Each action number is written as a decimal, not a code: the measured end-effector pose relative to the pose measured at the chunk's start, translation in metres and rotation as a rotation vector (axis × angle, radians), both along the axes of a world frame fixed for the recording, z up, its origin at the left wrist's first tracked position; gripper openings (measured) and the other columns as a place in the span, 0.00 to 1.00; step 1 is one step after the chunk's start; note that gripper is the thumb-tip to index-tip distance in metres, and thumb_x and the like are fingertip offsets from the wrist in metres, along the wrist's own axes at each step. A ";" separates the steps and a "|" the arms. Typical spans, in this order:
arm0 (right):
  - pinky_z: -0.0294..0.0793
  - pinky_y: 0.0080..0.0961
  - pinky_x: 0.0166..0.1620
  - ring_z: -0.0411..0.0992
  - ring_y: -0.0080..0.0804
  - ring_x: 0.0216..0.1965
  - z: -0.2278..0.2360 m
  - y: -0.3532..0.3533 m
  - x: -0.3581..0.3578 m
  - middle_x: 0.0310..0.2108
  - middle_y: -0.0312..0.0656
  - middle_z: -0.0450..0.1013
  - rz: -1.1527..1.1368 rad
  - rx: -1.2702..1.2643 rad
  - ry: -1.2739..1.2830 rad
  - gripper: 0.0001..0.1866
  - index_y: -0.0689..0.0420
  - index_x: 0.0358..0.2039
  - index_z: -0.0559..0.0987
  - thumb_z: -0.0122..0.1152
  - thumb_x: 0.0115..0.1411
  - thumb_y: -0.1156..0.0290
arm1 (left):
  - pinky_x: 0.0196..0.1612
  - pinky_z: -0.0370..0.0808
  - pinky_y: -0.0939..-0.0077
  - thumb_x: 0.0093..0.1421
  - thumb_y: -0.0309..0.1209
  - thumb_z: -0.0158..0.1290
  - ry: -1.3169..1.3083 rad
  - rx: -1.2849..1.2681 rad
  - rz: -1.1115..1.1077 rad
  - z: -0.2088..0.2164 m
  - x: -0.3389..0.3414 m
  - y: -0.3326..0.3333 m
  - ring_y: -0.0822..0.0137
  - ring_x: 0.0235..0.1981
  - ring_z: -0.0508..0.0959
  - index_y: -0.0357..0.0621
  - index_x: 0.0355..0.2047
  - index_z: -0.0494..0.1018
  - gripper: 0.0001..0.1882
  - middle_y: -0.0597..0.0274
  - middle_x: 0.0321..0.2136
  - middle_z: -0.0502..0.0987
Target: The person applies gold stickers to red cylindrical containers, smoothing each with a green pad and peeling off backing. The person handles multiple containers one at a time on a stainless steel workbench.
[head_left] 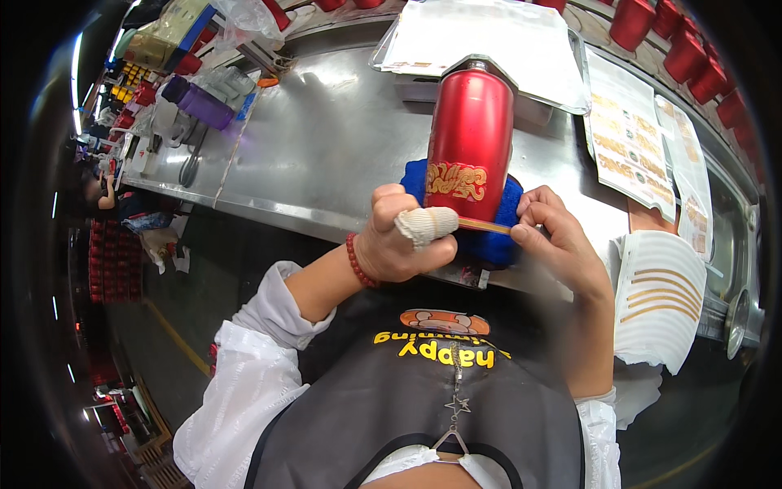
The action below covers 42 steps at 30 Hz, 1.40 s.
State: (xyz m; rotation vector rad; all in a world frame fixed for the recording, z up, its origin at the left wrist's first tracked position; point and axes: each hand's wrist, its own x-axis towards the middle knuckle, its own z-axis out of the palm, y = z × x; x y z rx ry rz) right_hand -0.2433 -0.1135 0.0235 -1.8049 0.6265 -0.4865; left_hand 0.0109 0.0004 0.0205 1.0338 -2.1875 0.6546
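Note:
A glossy red metal bottle [475, 114] with a gold ornamental design near its lower end lies on a folded blue cloth [511, 198]. Across the bottle's near end runs a thin gold strip [486, 226]. My left hand [395, 244], with a white knitted cover on one finger and a red bead bracelet at the wrist, is closed at the strip's left end. The fingertips of my right hand [566, 248] pinch its right end. The bottle's far end rests against a dark angular support [507, 72].
White sheets [481, 33] are stacked behind the bottle. Printed gold design sheets [627, 134] lie to the right, near a white paper bearing several gold strips [664, 297]. A purple bottle [198, 103] stands far left on the metal table [326, 138]. Red containers [631, 23] line the far right.

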 end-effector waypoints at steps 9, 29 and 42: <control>0.60 0.20 0.49 0.60 0.26 0.44 -0.001 0.000 -0.003 0.41 0.37 0.62 0.032 -0.026 -0.006 0.14 0.58 0.28 0.70 0.63 0.64 0.65 | 0.45 0.67 0.63 0.41 0.33 0.64 -0.056 0.080 -0.199 0.014 -0.007 -0.020 0.62 0.48 0.64 0.60 0.30 0.79 0.12 0.74 0.48 0.73; 0.60 0.22 0.50 0.61 0.27 0.45 0.009 0.005 0.012 0.40 0.36 0.63 0.026 -0.070 0.021 0.13 0.58 0.29 0.71 0.63 0.64 0.66 | 0.41 0.66 0.65 0.42 0.31 0.61 0.056 0.027 0.022 -0.002 -0.003 0.002 0.61 0.44 0.63 0.60 0.24 0.73 0.09 0.74 0.47 0.74; 0.61 0.26 0.51 0.62 0.32 0.47 0.008 0.008 0.012 0.40 0.38 0.64 0.001 -0.088 0.023 0.12 0.58 0.29 0.71 0.64 0.63 0.68 | 0.41 0.66 0.65 0.40 0.30 0.61 0.003 -0.026 -0.016 0.002 -0.006 -0.004 0.62 0.42 0.63 0.60 0.24 0.73 0.10 0.73 0.46 0.75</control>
